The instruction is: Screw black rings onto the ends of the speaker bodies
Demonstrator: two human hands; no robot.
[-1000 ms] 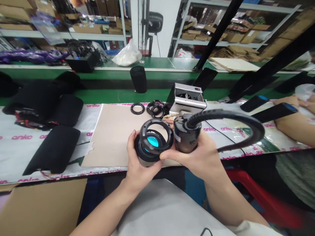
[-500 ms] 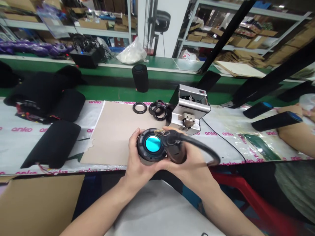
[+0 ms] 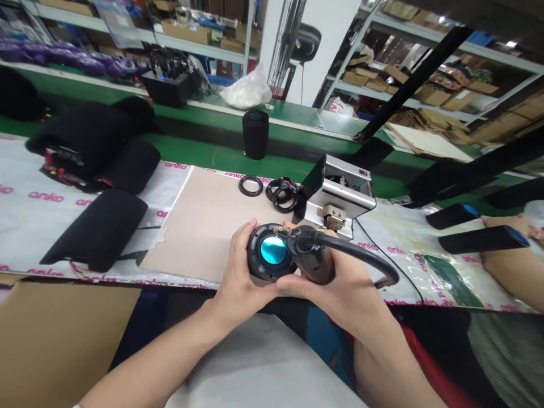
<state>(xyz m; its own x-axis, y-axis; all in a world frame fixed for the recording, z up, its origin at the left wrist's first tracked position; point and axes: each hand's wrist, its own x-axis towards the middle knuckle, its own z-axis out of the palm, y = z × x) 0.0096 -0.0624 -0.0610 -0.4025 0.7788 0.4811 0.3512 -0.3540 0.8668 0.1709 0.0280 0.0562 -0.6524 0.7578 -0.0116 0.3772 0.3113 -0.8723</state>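
Observation:
My left hand (image 3: pixel 240 272) is wrapped round a black cylindrical speaker (image 3: pixel 256 249) with a shiny blue disc on its upturned end. In my right hand (image 3: pixel 340 283) is a black electric screwdriver (image 3: pixel 318 265), tilted against the right side of the speaker's rim; its tip is hidden. A thick black cable curves off the tool to the right. Behind the hands, several black rings (image 3: pixel 250 186) lie on a beige cardboard sheet (image 3: pixel 204 209). Just right of the rings stands a silver screw feeder (image 3: pixel 346 195).
Black speaker covers with wires (image 3: pixel 102 226) lie at the left. A black speaker (image 3: pixel 255 135) stands on the green bench behind. On the right, another person's arm (image 3: pixel 510 272) is beside two black cylinders (image 3: pixel 482 240). Shelves with boxes fill the back.
The view has tilted and shifted, so the bench items appear further right. Both hands keep their hold on the speaker and the screwdriver, with little change between them.

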